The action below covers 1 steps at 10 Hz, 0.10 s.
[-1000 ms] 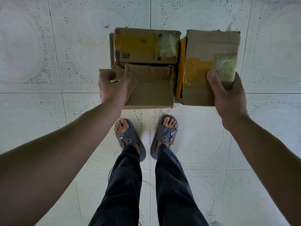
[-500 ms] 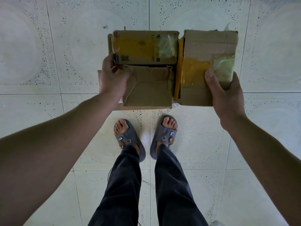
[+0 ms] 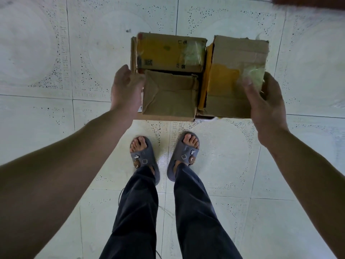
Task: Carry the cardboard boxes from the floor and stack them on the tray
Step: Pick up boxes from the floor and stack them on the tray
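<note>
Sliding up from the load's near corner a second ago, the left hand (image 3: 125, 90) now clasps its left edge, and a dark strip (image 3: 308, 1) has entered the top right corner. A person stands on a pale tiled floor (image 3: 56, 165) holding the boxes (image 3: 168, 118) clear of it, out ahead of the feet at arm's length. The load's long axis runs side to side between the hands. On a flat base box sit three smaller ones: the right box (image 3: 235, 58) pointing away from the person, the taped box (image 3: 168, 51) lying crosswise at the far left, and the creased box (image 3: 169, 94) in front of it. The right hand (image 3: 267, 107) grips the load's right side, thumb laid on top, fingers curled out of sight. Grey sandals (image 3: 143, 157) point forward. The carry appears under way; no tray can be made out, so the next move likely calls for walking to it while keeping the base level, since the top boxes look loose.
</note>
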### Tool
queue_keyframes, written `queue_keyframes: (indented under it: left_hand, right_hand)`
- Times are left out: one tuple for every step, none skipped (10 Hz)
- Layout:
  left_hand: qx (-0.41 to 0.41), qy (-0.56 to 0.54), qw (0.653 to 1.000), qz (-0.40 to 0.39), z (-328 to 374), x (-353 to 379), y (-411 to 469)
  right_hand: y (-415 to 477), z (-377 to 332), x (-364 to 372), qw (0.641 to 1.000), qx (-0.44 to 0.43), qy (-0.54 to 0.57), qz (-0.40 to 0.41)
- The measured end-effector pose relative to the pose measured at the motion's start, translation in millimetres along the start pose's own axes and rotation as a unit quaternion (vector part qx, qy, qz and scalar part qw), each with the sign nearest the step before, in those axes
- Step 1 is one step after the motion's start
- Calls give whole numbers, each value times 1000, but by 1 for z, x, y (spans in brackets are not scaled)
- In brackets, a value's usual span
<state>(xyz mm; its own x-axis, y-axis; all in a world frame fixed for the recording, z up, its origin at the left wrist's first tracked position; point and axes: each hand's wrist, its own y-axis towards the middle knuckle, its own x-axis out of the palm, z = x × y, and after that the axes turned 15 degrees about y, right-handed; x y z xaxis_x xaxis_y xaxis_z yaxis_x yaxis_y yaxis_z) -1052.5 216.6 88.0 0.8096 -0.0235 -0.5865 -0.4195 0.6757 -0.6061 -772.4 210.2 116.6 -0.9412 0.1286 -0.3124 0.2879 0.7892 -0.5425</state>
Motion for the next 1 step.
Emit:
queue_keyframes:
  left_hand:
    - [17,2,1000,24,-8,-5,-12]
  right_hand:
    - [-6,0,-6,1000,-9,-13,13]
